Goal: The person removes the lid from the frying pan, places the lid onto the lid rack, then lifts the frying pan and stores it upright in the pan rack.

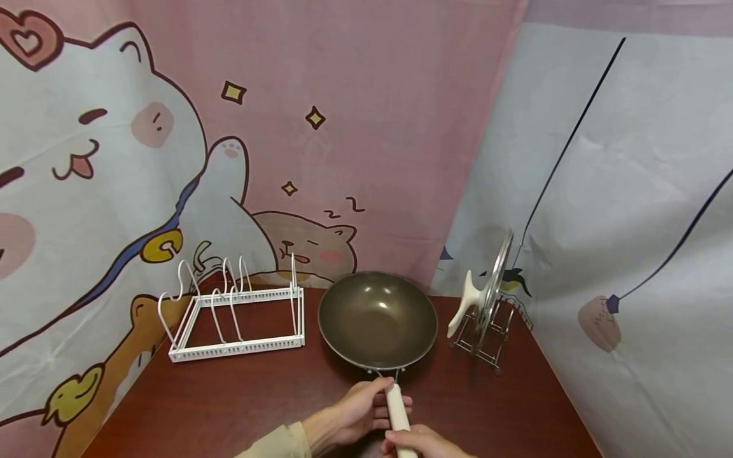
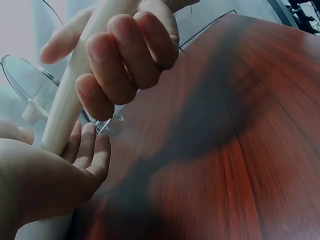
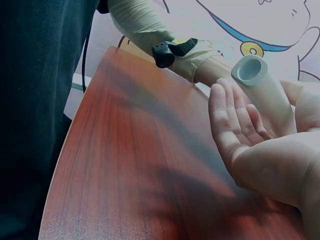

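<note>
A dark, deep wok with a cream handle lies toward the middle of the head view, its handle pointing at me. My left hand holds the handle close to the pan, thumb on top and fingers beneath. Nearer the handle's end, my right hand grips it with its thumb across the top. In the left wrist view the right hand's fingers curl beside the handle. The handle's hollow end sticks out past the right hand in the right wrist view. Whether the wok touches the table I cannot tell.
On the left of the red-brown table stands a white rack with upright loops. At the right, a small wire stand holds a glass lid upright, with a white handle. A printed curtain hangs behind the table.
</note>
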A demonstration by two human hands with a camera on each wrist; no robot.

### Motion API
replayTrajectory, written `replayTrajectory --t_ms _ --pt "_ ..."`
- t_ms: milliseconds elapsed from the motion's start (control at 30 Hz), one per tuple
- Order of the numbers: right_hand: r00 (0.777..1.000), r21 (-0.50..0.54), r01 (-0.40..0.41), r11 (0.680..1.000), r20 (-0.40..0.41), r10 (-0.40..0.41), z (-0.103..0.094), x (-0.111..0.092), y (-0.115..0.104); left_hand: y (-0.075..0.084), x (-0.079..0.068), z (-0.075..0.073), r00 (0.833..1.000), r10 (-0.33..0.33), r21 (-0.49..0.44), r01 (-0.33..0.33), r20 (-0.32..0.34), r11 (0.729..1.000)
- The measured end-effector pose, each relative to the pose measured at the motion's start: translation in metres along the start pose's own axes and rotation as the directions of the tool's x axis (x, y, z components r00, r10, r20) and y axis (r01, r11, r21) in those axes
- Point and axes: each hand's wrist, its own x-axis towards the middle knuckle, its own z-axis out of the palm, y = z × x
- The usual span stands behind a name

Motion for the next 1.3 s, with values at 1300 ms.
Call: replayTrajectory --t_ms 1300 --pt "0.998 0.149 0.021 0.989 -0.067 -0.011 0.019 0.005 0.004 -0.003 0.030 0.028 0.980 0.000 -0.170 -0.035 -0.199 0.985"
